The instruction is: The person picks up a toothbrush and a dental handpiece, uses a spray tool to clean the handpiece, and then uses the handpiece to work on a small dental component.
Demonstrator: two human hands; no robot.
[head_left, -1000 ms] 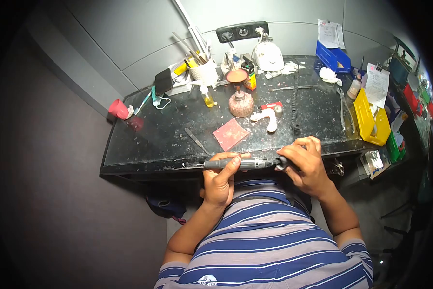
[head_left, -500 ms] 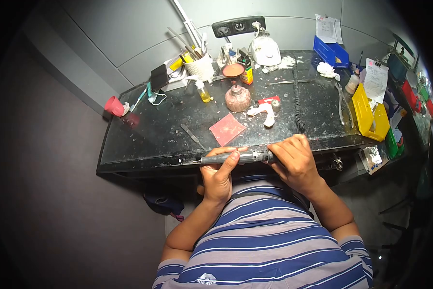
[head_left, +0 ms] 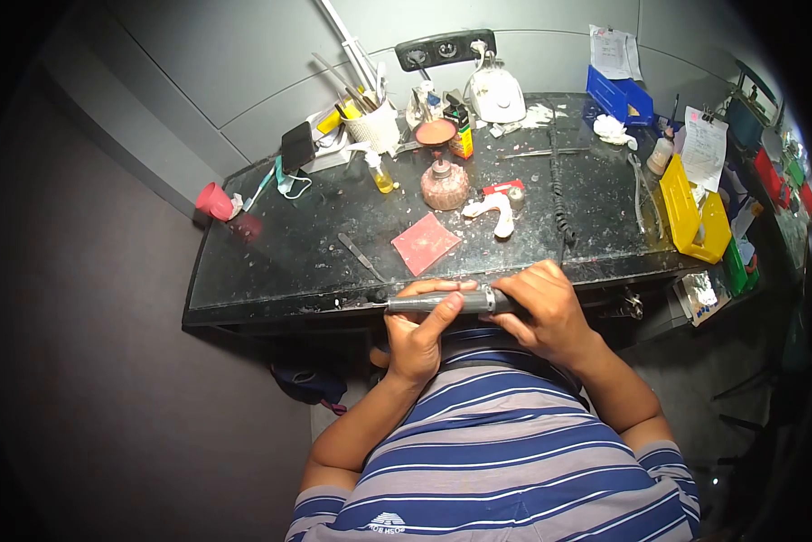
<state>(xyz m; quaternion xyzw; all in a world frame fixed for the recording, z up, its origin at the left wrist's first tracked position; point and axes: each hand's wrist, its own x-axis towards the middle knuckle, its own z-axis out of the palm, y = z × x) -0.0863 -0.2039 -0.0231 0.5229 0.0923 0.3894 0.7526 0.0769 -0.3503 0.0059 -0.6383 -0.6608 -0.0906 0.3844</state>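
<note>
A grey handpiece (head_left: pixel 424 303) lies level across both hands at the bench's front edge, its thin tip pointing left. My left hand (head_left: pixel 417 341) is closed round its front part, thumb on top. The fingers of my right hand (head_left: pixel 546 307) are wrapped round its rear end at the right. On the bench beyond are a pink square sheet (head_left: pixel 426 244), a thin metal spatula (head_left: pixel 361 256) and a white U-shaped piece (head_left: pixel 498 217) beside a small round tin (head_left: pixel 516 194).
Black bench (head_left: pixel 288 262) with a pink glass burner (head_left: pixel 445 185), yellow liquid bottle (head_left: pixel 381 173), tool holder (head_left: pixel 376 126), white device (head_left: pixel 496 97) and red cup (head_left: pixel 214 200). At right stand a yellow bin (head_left: pixel 690 217) and a blue bin (head_left: pixel 618 98); a coiled cord (head_left: pixel 559 203) crosses the bench.
The handpiece has shifted slightly right and turned a little in my hands. My right hand's fingers have moved slightly left and down along its rear end.
</note>
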